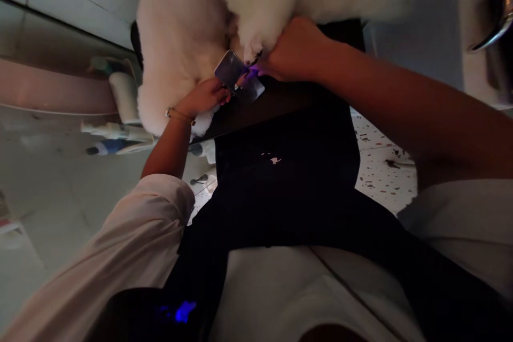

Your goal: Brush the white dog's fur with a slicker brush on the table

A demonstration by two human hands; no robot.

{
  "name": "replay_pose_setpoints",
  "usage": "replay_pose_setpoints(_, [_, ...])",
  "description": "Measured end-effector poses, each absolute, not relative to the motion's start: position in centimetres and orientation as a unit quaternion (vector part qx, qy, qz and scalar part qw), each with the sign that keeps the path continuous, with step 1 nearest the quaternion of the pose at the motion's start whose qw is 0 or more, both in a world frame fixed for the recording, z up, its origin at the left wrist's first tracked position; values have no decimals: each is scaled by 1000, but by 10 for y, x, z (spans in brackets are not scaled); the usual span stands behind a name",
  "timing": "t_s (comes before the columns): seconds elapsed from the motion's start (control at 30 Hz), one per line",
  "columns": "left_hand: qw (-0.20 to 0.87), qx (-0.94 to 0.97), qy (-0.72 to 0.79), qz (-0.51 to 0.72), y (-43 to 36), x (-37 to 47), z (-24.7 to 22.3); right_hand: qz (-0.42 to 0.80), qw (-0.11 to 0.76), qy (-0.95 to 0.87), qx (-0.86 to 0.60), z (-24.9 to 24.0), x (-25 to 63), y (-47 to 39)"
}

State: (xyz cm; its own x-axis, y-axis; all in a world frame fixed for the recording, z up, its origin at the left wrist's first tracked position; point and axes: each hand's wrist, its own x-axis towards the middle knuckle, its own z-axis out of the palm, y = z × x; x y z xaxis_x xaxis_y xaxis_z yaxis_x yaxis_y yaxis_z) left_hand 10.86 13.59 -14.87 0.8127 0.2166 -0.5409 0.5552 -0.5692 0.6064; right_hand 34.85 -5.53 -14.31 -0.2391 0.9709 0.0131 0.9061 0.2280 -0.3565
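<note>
A person in a black apron (288,197) leans over a dark tabletop (304,100), both hands busy at the foot of a fluffy white animal (176,32). The left hand (206,97), a thin bracelet (180,115) at its wrist, has its fingers curled around a small tool (230,70) with shiny, squarish plates — a violet glow shows at its far end, just beside the paw (253,51). The right hand (294,53) is closed about that paw, its fingertips partly hidden and tinged by the same light; how tightly it grips cannot be told. The paw's dark claws sit above the tabletop, between the two hands. At left, beyond the animal's fur, a pale bottle (123,97) stands tilted — speckled flooring (385,160) shows below, to the right.
</note>
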Motion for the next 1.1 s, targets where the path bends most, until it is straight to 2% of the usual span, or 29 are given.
replay_pose_setpoints(0.13, [458, 843, 223, -176, 134, 113, -143, 70, 52, -716, -692, -139, 359, -64])
replay_pose_setpoints(0.37, [418, 854, 231, -208, 133, 111, -132, 53, -18, -652, -756, -126, 393, -99])
replay_pose_setpoints(0.57, [391, 861, 227, -232, 122, 112, -139, 94, 53, -768, -631, -128, 354, -81])
replay_pose_setpoints(0.67, [405, 858, 227, -219, 118, 111, -140, 113, 59, -757, -641, -132, 352, -67])
replay_pose_setpoints(0.83, [359, 877, 222, -232, 121, 103, -138, 94, -1, -666, -740, -127, 389, -84])
replay_pose_setpoints(0.93, [325, 888, 232, -227, 121, 100, -137, 74, -36, -655, -751, -119, 390, -95])
replay_pose_setpoints(1.1, [346, 882, 218, -235, 113, 101, -139, 87, 38, -772, -629, -126, 350, -73])
